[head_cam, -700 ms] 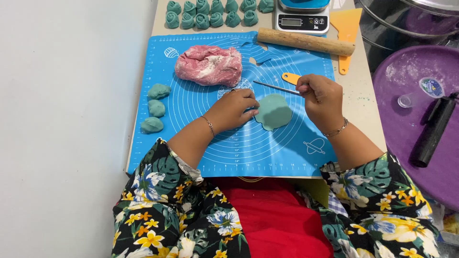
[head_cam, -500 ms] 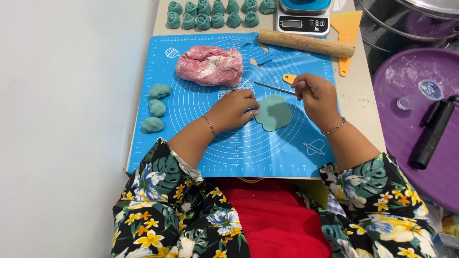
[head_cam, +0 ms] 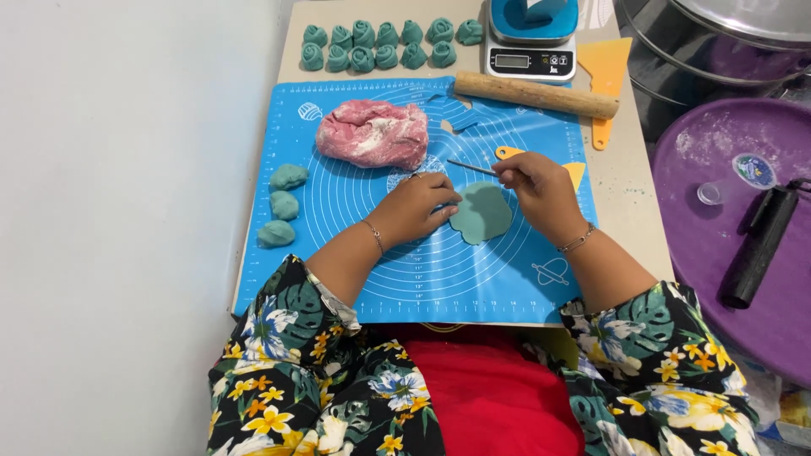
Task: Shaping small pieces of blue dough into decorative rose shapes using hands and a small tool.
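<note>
Teal dough disc (head_cam: 481, 213) as before, right hand (head_cam: 541, 191) shifted slightly, left hand (head_cam: 420, 208) unmoved

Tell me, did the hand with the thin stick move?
Yes, slightly. The right hand with the thin stick slid left, covering more of the yellow scraper on the blue mat.

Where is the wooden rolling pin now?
In the head view, the wooden rolling pin lies at the blue mat's far edge, just before the kitchen scale.
</note>
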